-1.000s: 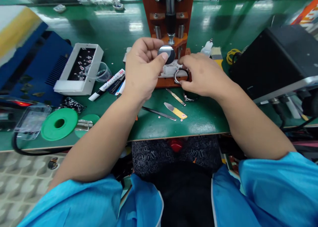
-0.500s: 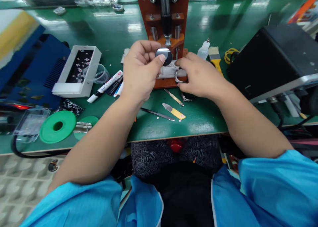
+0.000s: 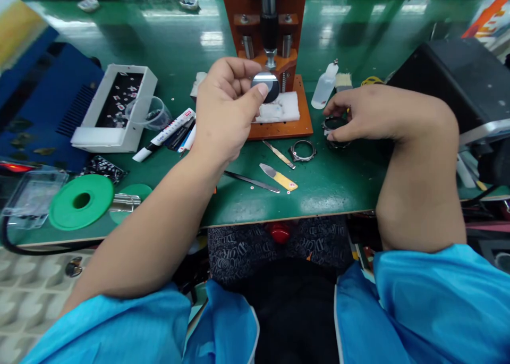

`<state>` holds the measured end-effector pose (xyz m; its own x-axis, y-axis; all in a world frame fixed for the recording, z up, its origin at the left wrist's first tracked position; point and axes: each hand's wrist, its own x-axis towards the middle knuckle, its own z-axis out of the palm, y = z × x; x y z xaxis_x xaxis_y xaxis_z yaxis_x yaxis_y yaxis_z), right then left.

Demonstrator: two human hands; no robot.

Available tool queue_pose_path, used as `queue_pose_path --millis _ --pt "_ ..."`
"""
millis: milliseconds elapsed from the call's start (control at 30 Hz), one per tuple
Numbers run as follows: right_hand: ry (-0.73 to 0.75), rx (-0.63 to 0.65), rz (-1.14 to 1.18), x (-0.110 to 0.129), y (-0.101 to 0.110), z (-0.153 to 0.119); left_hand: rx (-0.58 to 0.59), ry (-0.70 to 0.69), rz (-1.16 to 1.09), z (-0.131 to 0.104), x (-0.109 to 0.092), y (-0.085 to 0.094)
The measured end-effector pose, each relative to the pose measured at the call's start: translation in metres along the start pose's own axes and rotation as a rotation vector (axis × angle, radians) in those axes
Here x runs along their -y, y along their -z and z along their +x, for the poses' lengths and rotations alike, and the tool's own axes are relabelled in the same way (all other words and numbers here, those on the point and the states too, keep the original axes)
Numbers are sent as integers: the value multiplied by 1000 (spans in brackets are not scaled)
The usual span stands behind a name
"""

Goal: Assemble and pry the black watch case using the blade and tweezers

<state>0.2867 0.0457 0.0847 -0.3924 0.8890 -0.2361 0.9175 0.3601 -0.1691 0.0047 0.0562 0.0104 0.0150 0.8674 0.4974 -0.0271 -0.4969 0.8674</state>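
Observation:
My left hand (image 3: 227, 106) pinches a round, dark, shiny disc (image 3: 265, 86) between thumb and fingers, in front of the orange press (image 3: 295, 24). The disc looks like a watch face or glass. Over on the right, my right hand (image 3: 366, 114) has its thumb and fingers closed around the rim of a dark ring-shaped watch case (image 3: 334, 123), low over the table. Another ring-shaped watch case (image 3: 303, 151) lies flat on the table in front of the press. A white pad (image 3: 287, 108) rests on the press base (image 3: 306, 120).
A knife with a yellow handle (image 3: 283, 180), a small blade tool (image 3: 279, 154) and dark tweezers (image 3: 255, 182) lie near the front edge. A clear bottle (image 3: 324, 86) stands beside the press. To the left are markers (image 3: 169, 129), a white box (image 3: 147, 87) and a green spool (image 3: 82, 200).
My right hand has moved right, from the press pad to beside the bottle, and the watch case lying in front of the press is now uncovered. My left hand still holds the disc.

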Motion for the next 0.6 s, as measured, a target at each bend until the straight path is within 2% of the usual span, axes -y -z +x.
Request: queue_pose_path --millis 300,500,600 --pt "-1 -17 21 -13 -13 12 71 39 16 -1 5 4" --pt "-82 -214 155 3 -12 12 98 79 19 1 20 4" --pt "22 -320 362 23 -15 11 128 135 26 2 23 4"
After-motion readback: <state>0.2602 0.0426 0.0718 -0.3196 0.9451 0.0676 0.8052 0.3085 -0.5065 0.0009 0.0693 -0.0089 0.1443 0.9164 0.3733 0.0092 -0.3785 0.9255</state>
